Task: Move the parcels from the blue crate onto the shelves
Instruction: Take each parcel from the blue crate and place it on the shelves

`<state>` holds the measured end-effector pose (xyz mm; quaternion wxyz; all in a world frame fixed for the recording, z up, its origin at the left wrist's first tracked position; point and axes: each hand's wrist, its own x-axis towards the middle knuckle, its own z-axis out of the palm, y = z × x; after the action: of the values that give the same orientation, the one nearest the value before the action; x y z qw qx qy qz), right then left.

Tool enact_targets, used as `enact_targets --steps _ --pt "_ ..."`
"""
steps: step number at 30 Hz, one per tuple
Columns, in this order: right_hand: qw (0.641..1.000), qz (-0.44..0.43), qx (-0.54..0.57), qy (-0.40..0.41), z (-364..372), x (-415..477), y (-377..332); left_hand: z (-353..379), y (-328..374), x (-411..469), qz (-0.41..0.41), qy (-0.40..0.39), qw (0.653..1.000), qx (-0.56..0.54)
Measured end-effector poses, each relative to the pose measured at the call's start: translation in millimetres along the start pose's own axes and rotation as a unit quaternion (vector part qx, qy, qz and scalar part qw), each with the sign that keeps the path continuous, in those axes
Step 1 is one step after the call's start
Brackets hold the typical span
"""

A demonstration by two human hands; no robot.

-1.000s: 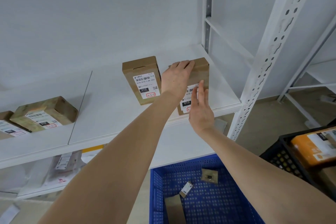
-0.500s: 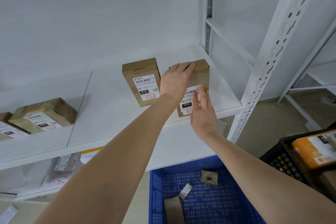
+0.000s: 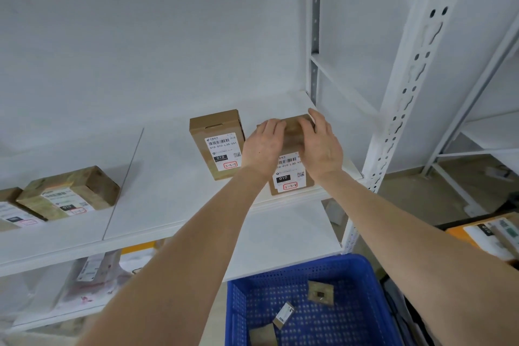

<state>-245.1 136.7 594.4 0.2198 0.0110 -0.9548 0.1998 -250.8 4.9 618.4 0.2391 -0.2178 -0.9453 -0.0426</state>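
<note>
Overhead, white metal shelf (image 3: pixel 168 199); below its right end, blue perforated plastic crate (image 3: pixel 280 275) with small brown packets (image 3: pixel 321 293) inside. Near shelf's front right corner, upright brown cardboard parcel with white label (image 3: pixel 292 177), clasped at top between left hand (image 3: pixel 261 149) and right hand (image 3: pixel 321 149), fingers curled over it.

On the shelf (image 3: pixel 168 205), the right box (image 3: pixel 292 174) lies at the front edge, the middle box (image 3: pixel 216 143) just left of it and the left box (image 3: pixel 67 194) well apart, further left. The left hand (image 3: pixel 261 146) and right hand (image 3: pixel 320 146) hold the right box's far end. Below stands the crate (image 3: pixel 365 275), with small parcels (image 3: pixel 321 293) in it.
</note>
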Motion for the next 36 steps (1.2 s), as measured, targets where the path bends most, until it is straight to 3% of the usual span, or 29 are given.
enact_targets --steps 7,16,24,36 --pt "0.999 -0.017 -0.029 -0.036 4 9 2 8 -1 -1 -0.013 0.005 0.997 0.080" --pt "0.999 -0.005 -0.026 -0.044 11 20 0 13 -5 10 -0.021 -0.035 0.995 0.090" --pt "0.999 -0.002 -0.027 -0.041 19 33 -1 25 -16 22 -0.015 0.029 0.996 0.088" --pt "0.999 0.000 -0.031 -0.035 30 52 1 35 -23 40 -0.032 0.033 0.995 0.094"
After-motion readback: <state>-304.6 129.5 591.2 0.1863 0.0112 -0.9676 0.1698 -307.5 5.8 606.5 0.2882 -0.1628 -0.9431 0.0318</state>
